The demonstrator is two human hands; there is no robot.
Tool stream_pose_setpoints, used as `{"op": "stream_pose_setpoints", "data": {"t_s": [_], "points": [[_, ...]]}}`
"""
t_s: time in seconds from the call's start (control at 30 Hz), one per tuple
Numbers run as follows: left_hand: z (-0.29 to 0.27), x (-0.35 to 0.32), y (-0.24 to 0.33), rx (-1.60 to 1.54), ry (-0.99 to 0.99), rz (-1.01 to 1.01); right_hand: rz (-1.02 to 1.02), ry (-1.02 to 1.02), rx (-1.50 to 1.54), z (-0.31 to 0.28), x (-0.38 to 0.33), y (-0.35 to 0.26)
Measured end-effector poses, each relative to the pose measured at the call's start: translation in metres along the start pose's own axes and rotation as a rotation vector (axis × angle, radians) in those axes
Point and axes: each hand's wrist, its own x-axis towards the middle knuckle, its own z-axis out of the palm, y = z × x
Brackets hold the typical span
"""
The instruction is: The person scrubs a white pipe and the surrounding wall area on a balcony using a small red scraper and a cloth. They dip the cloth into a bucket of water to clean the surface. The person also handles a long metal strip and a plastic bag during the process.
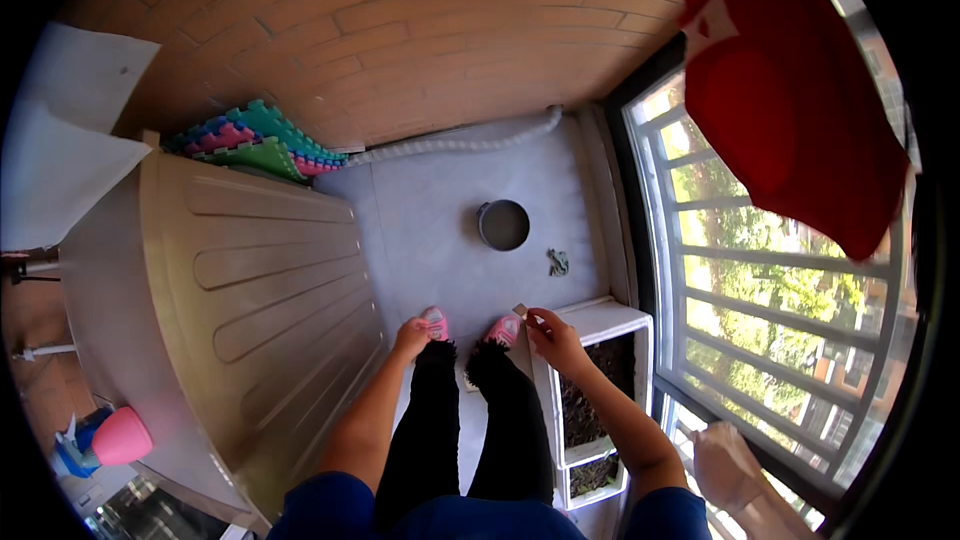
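Observation:
My right hand [555, 338] is closed in a pinch on a small tan flat piece [520, 310], held by the inner edge of a white planter box [643, 360] with dark soil in it. My left hand [411, 336] is in front of my left pink shoe [436, 324]; its fingers are drawn together, and whatever they hold, if anything, is too small to make out. My right pink shoe [503, 331] stands beside the planter. Farther off on the grey floor sits a round dark pot [503, 226], with a crumpled green scrap [558, 261] to its right.
A beige ribbed cabinet [270, 270] walls the left side. Foam mat pieces [250, 135] and a corrugated hose [450, 148] lie along the brick wall [400, 30]. Red cloth [790, 120] hangs before the barred window [780, 300]. A hand and forearm [725, 465], perhaps reflected, show lower right.

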Motion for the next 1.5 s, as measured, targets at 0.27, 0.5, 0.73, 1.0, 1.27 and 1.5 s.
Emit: {"op": "stream_pose_setpoints", "data": {"t_s": [0.27, 0.5, 0.73, 1.0, 1.27, 1.5], "points": [[-0.036, 0.138, -0.002, 0.098, 0.197, -0.010, -0.146, 0.086, -0.201, -0.010, 0.161, 0.101], [-0.016, 0.252, 0.030, 0.346, 0.281, 0.145, -0.046, 0.254, -0.073, -0.027, 0.314, 0.178], [0.017, 0.395, 0.045, 0.721, 0.207, 0.077, -0.109, 0.479, -0.175, -0.041, 0.432, 0.237], [0.042, 0.474, 0.096, 0.759, 0.233, -0.173, -0.077, 0.488, -0.045, -0.049, 0.481, 0.230], [0.069, 0.498, 0.110, 0.882, 0.129, -0.422, -0.098, 0.430, -0.228, 0.001, 0.550, 0.235], [0.073, 0.494, 0.120, 0.796, 0.133, -0.448, -0.096, 0.418, -0.058, 0.082, 0.610, 0.215]]}}
